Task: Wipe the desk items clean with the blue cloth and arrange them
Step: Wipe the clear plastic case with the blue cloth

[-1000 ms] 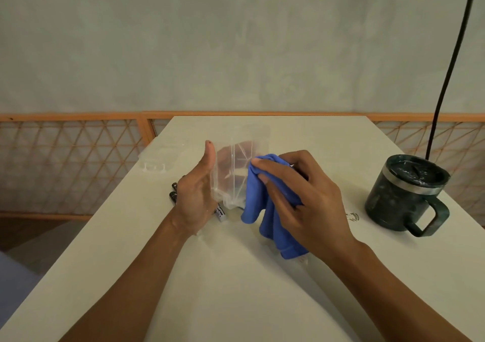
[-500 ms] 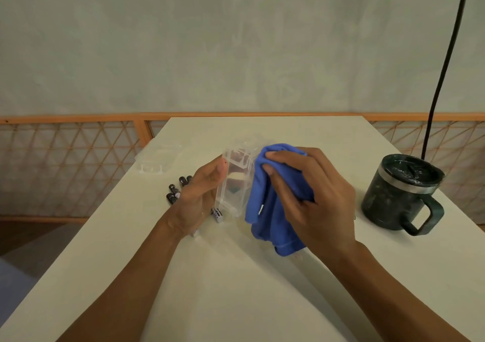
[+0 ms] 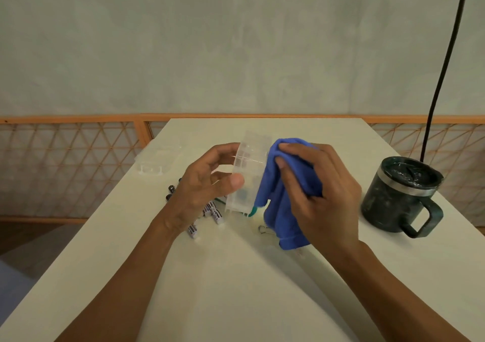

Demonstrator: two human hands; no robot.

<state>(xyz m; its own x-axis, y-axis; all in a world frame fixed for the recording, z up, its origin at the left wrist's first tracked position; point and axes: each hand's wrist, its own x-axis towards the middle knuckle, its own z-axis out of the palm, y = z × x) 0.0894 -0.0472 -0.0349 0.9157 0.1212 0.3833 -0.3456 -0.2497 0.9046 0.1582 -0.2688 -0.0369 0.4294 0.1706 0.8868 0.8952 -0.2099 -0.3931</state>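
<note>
My left hand [image 3: 207, 184] grips a clear plastic compartment box [image 3: 248, 173], lifted above the white desk [image 3: 236, 276] and tilted on edge, thumb on its near face and fingers behind. My right hand [image 3: 315, 192] holds the bunched blue cloth [image 3: 283, 200] and presses it against the box's right side. The cloth's tail hangs down to the desk. Several small batteries [image 3: 212, 213] lie on the desk under my left hand, partly hidden by it.
A clear plastic lid [image 3: 157, 159] lies at the desk's left edge. A dark mug with a lid and handle [image 3: 401, 197] stands at the right. A metal binder clip [image 3: 263, 229] lies beside the cloth. A black cable [image 3: 443, 66] hangs at the right. An orange lattice fence [image 3: 65, 163] borders the desk.
My left hand has turned the box, shifting from a flat palm on its side to a thumb-and-finger grip. The cloth has moved up along the box's right side.
</note>
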